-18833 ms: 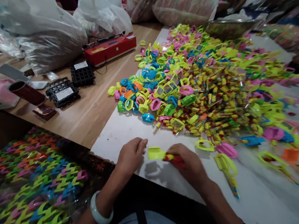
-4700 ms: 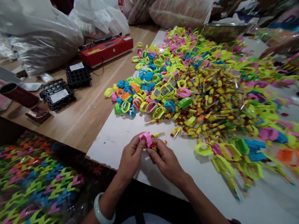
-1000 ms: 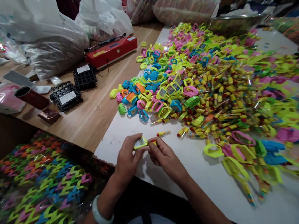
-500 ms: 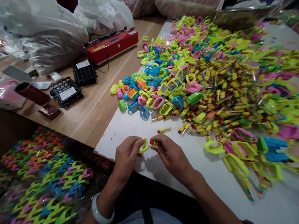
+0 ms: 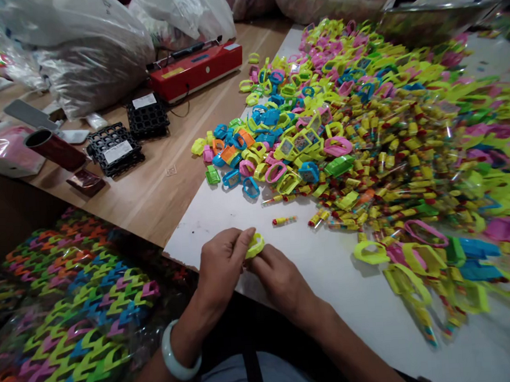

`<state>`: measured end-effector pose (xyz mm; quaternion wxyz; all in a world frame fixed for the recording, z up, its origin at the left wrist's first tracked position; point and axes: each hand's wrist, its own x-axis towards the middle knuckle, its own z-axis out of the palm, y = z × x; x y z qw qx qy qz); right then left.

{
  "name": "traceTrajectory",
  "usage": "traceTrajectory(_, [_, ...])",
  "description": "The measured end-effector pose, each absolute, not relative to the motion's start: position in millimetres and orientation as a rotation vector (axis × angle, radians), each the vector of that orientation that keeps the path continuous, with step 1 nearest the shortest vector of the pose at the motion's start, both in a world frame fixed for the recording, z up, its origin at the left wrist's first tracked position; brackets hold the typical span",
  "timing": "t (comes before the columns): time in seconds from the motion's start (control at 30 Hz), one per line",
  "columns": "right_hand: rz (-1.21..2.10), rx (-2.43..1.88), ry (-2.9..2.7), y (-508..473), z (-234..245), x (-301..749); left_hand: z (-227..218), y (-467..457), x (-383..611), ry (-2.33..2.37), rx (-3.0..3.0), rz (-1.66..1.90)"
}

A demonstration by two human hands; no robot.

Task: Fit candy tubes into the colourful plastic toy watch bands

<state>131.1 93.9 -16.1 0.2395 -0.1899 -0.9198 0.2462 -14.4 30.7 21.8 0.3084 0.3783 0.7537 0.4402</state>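
Note:
My left hand [image 5: 223, 262] pinches a yellow toy watch [image 5: 255, 246], its looped strap upright between thumb and fingers. Against the lower side of that watch, my right hand [image 5: 283, 282] has its fingers closed. The small candy tube it held half a second ago is hidden by the fingers now. Just beyond both hands, a single candy tube [image 5: 284, 220] with a red end and yellow wrap lies on the white board [image 5: 200, 224]. A big heap of candy tubes [image 5: 388, 158] and a pile of coloured toy watches [image 5: 272, 131] spread out ahead and to the right.
Loose watches [image 5: 412, 261] lie near my right forearm. A red bag sealer [image 5: 198, 73], black plastic racks [image 5: 114, 149], a dark red cylinder [image 5: 55, 149] and a full plastic bag [image 5: 93, 68] stand at the left. Below the table edge are bagged coloured watches [image 5: 84, 319].
My right hand has come left and in under the yellow watch, and its candy tube has gone out of sight. The view has shifted slightly.

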Motion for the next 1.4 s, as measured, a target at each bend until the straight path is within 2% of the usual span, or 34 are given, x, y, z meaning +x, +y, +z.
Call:
traceTrajectory(0.17, [0.78, -0.689, -2.242, 109, -9, 139, 24, 30, -18, 2.046, 1.051, 1.116])
traceTrajectory(0.6, [0.71, -0.583, -2.26, 110, -5, 134, 18, 29, -15, 2.091, 1.19, 1.059])
traceTrajectory(0.9, [0.795, -0.629, -2.229, 110, -3, 135, 16, 30, -14, 2.161, 1.302, 1.018])
traceTrajectory(1.4, [0.546, -0.52, -2.457, 109, -7, 133, 13, 30, -15, 2.26, 1.263, 0.802])
